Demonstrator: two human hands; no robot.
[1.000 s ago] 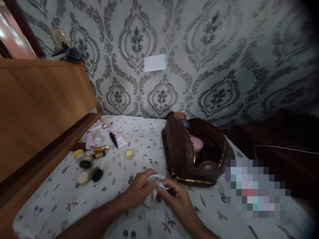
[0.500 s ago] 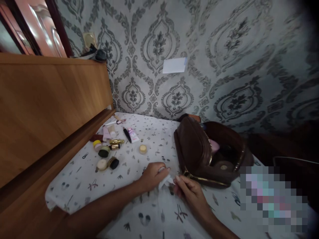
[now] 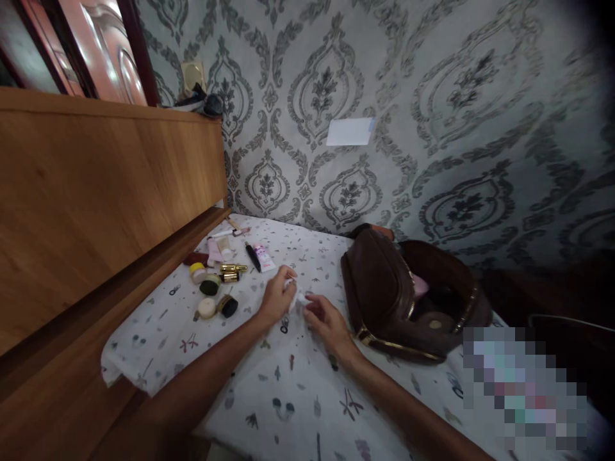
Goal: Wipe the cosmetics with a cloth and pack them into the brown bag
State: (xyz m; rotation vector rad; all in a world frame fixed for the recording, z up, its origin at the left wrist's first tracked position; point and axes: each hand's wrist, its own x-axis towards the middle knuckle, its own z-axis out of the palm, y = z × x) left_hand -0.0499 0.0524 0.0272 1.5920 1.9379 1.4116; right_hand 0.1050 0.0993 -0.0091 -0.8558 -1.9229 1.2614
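My left hand (image 3: 277,296) is closed around a crumpled white tissue (image 3: 296,301) over the middle of the patterned cloth (image 3: 288,397). My right hand (image 3: 329,322) has its fingers bent, with the fingertips pinched at the tissue's right side. Whether anything lies under or inside the tissue is hidden. Left of my hands are a cream-lidded jar (image 3: 207,308), a black-lidded jar (image 3: 227,306) and a dark green jar (image 3: 210,284). Beyond them lie a gold lipstick tube (image 3: 234,268), a black pen-like tube (image 3: 252,257) and a pink-and-white tube (image 3: 264,257).
To the right stands an open brown bag (image 3: 384,288) with a gold zipper and items inside. A pixelated patch (image 3: 526,387) covers something at the lower right. On the left is a wooden panel (image 3: 120,173); a patterned wall (image 3: 307,173) rises behind.
Both hands have moved forward and slightly left with the tissue. The small pale-yellow-lidded jar seen earlier ahead of them no longer shows. The view has shifted a little.
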